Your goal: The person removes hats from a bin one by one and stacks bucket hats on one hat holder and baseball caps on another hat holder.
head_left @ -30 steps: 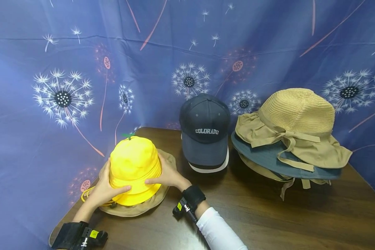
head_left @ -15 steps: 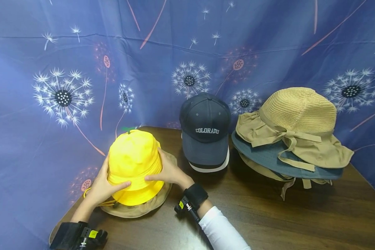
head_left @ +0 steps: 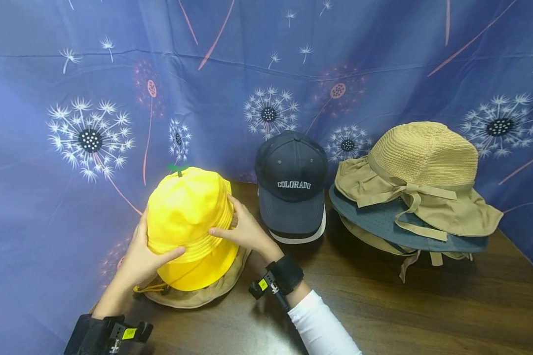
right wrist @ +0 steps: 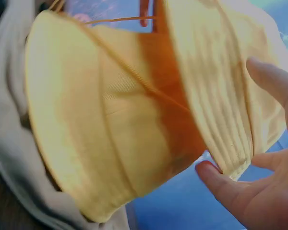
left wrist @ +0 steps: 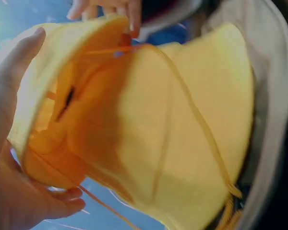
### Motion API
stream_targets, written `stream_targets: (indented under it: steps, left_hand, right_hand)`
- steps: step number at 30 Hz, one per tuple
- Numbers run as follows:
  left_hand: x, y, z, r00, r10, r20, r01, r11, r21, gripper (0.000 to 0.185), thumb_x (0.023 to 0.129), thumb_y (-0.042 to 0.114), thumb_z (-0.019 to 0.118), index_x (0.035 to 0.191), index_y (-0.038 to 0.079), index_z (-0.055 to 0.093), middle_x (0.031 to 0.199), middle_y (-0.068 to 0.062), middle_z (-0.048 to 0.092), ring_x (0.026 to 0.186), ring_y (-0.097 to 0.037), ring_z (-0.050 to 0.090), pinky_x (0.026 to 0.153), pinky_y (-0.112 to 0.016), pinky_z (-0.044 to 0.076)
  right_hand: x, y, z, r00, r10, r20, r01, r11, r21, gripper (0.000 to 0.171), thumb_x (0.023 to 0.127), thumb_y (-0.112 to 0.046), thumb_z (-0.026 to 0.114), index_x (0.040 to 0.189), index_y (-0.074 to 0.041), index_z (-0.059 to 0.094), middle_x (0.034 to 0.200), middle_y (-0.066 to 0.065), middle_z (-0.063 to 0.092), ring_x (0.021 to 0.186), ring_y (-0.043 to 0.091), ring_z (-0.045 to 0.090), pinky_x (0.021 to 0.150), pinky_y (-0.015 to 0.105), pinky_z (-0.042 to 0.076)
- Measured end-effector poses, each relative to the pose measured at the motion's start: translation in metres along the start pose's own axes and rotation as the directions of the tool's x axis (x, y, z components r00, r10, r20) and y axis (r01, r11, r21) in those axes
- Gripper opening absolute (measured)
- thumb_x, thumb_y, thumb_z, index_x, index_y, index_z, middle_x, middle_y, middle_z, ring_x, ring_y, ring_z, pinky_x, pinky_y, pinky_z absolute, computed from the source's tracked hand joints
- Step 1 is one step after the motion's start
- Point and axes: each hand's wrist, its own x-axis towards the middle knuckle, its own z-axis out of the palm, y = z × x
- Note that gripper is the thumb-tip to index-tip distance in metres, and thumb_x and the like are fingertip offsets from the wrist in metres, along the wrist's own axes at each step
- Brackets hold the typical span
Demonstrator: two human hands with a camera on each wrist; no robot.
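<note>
A yellow bucket hat [head_left: 184, 207] with a green sprout on its crown is held between both hands, tilted. My left hand [head_left: 138, 256] grips its left side, the thumb across the front of the brim. On the other side my right hand [head_left: 247, 230] pinches the brim, thumb in front. Beneath it, a second yellow hat [head_left: 200, 273] shows its lower part in the head view. Both wrist views reveal a gap between the two yellow hats. A thin yellow cord [left wrist: 197, 115] hangs across the lower one. Under both lies a beige wide-brimmed hat [head_left: 193, 300] on the table.
A navy COLORADO cap [head_left: 293, 182] sits on a white-brimmed cap [head_left: 299, 240] at the middle back. To the right stands a stack with a straw-crowned hat [head_left: 426, 158] over a blue-brimmed hat [head_left: 373, 219]. The wooden table [head_left: 382, 315] meets a patterned blue curtain [head_left: 222, 108].
Both hands have raised the upper yellow hat and tilted it, exposing more of the yellow hat below. The cord's loop at the left has dropped and drawn in. The other hats stay put.
</note>
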Motion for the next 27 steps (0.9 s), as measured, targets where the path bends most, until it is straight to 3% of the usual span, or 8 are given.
stream_targets:
  steps: [4, 7, 10, 11, 15, 21, 24, 27]
  left_hand:
    - [-0.010, 0.014, -0.011, 0.997, -0.074, 0.025, 0.074, 0.997, -0.033, 0.111, 0.082, 0.027, 0.076, 0.148, 0.048, -0.010, 0.163, -0.013, -0.004, 0.144, -0.051, 0.015, 0.104, -0.073, 0.029]
    - [-0.017, 0.020, -0.018, 0.997, -0.072, 0.026, 0.075, 0.986, -0.148, 0.098, 0.089, 0.020, 0.068, 0.150, 0.045, -0.006, 0.162, -0.016, -0.003, 0.143, -0.052, 0.017, 0.105, -0.042, 0.049]
    - [-0.022, 0.022, -0.022, 0.996, -0.083, -0.027, 0.068, 0.931, -0.360, 0.083, 0.094, 0.012, 0.058, 0.153, 0.035, 0.006, 0.161, -0.017, 0.006, 0.141, -0.035, 0.032, 0.089, -0.010, 0.050]
    - [-0.024, 0.023, -0.022, 0.994, -0.094, -0.051, 0.063, 0.900, -0.432, 0.078, 0.095, 0.011, 0.056, 0.154, 0.031, 0.009, 0.160, -0.016, 0.012, 0.138, -0.027, 0.039, 0.085, -0.002, 0.047]
    - [-0.029, 0.021, -0.025, 0.980, -0.145, -0.139, 0.007, 0.716, -0.698, 0.060, 0.099, 0.011, 0.049, 0.151, 0.016, 0.021, 0.141, -0.005, 0.038, 0.110, 0.003, 0.059, 0.085, -0.010, 0.053]
    - [-0.034, 0.015, -0.028, 0.992, -0.096, -0.083, -0.043, 0.366, -0.930, 0.037, 0.100, 0.003, 0.042, 0.135, 0.014, 0.043, 0.121, -0.002, 0.059, 0.098, -0.012, 0.068, 0.083, -0.018, 0.057]
    - [-0.037, 0.014, -0.027, 0.999, -0.032, -0.027, -0.016, 0.294, -0.956, 0.034, 0.101, 0.002, 0.038, 0.130, 0.015, 0.051, 0.120, -0.004, 0.064, 0.097, -0.012, 0.067, 0.079, -0.015, 0.057]
    - [-0.038, 0.016, -0.026, 1.000, 0.014, 0.017, 0.012, 0.305, -0.952, 0.036, 0.101, 0.002, 0.036, 0.130, 0.014, 0.053, 0.122, -0.004, 0.065, 0.096, -0.007, 0.067, 0.077, -0.013, 0.056]
  right_hand:
    - [0.002, 0.000, -0.007, 0.998, 0.066, -0.011, -0.064, 0.991, 0.119, 0.092, 0.082, -0.028, 0.076, 0.154, -0.018, 0.019, 0.150, 0.014, 0.037, 0.125, 0.031, 0.056, 0.096, 0.038, 0.055]
    - [0.001, -0.003, -0.012, 0.998, 0.068, -0.019, -0.064, 0.987, 0.149, 0.086, 0.084, -0.026, 0.074, 0.153, -0.015, 0.022, 0.148, 0.012, 0.044, 0.124, 0.030, 0.058, 0.097, 0.040, 0.054]
    - [0.001, -0.003, -0.017, 0.999, 0.040, -0.031, -0.034, 0.983, 0.179, 0.081, 0.085, -0.024, 0.072, 0.151, -0.012, 0.028, 0.149, 0.010, 0.044, 0.124, 0.028, 0.057, 0.098, 0.040, 0.054]
    - [0.001, -0.002, -0.019, 0.999, 0.026, -0.037, -0.019, 0.981, 0.194, 0.078, 0.086, -0.022, 0.072, 0.150, -0.012, 0.030, 0.149, 0.010, 0.045, 0.125, 0.028, 0.057, 0.098, 0.040, 0.054]
    - [0.002, 0.004, -0.025, 0.999, 0.001, -0.043, 0.011, 0.959, 0.282, 0.071, 0.087, -0.016, 0.069, 0.148, -0.009, 0.034, 0.149, 0.012, 0.044, 0.126, 0.031, 0.055, 0.102, 0.041, 0.051]
    - [0.001, 0.007, -0.032, 1.000, -0.012, -0.023, 0.021, 0.913, 0.408, 0.065, 0.092, -0.011, 0.062, 0.149, -0.005, 0.031, 0.150, 0.015, 0.041, 0.135, 0.032, 0.046, 0.112, 0.047, 0.041]
    - [-0.001, 0.004, -0.035, 0.999, -0.029, -0.024, 0.036, 0.909, 0.414, 0.061, 0.094, -0.013, 0.059, 0.148, -0.006, 0.033, 0.150, 0.015, 0.041, 0.137, 0.032, 0.045, 0.113, 0.048, 0.039]
    - [-0.003, -0.001, -0.038, 0.999, -0.034, -0.033, 0.044, 0.916, 0.399, 0.058, 0.095, -0.017, 0.058, 0.147, -0.007, 0.035, 0.150, 0.015, 0.042, 0.136, 0.031, 0.045, 0.112, 0.050, 0.040]
